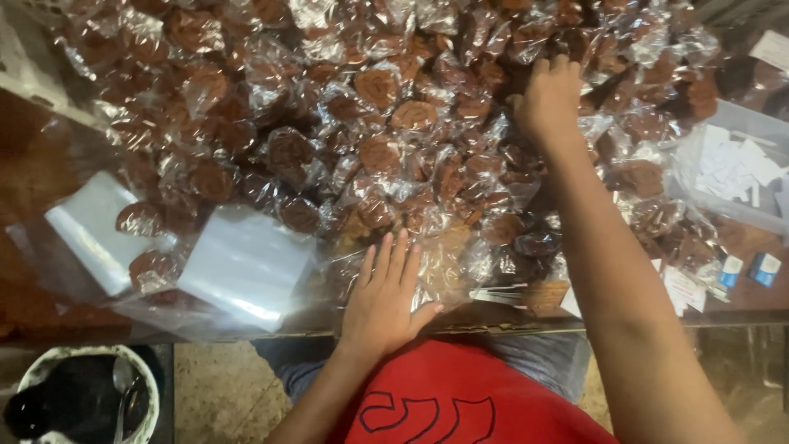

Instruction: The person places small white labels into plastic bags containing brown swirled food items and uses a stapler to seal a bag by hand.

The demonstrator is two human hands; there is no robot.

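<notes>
Wrapped brown cookies (pixel 411 115) cover the surface (pixel 33 173); my right hand (pixel 549 97) curls into the far heap, grip hidden, left hand (pixel 385 296) open flat near edge; I'd pinch one wrapper cleanly.

A clear plastic tub (pixel 760 177) sits at the right end of the worktop (pixel 33 189), and the rest is placed from it. Inside it lie loose white paper slips (pixel 735 168). Just below the tub, near the worktop's front edge, lie two small blue-and-white packets (pixel 749 270), with more white slips (pixel 682 289) scattered beside them. Far to the left of the tub lie two stacks of empty clear plastic bags: one square stack (pixel 246 265) near the front edge and a narrower stack (pixel 92 230) further left. Below the worktop's far-left front edge, on the floor, stands a white bowl (pixel 82 399) with dark contents and a metal spoon (pixel 122 386).
</notes>
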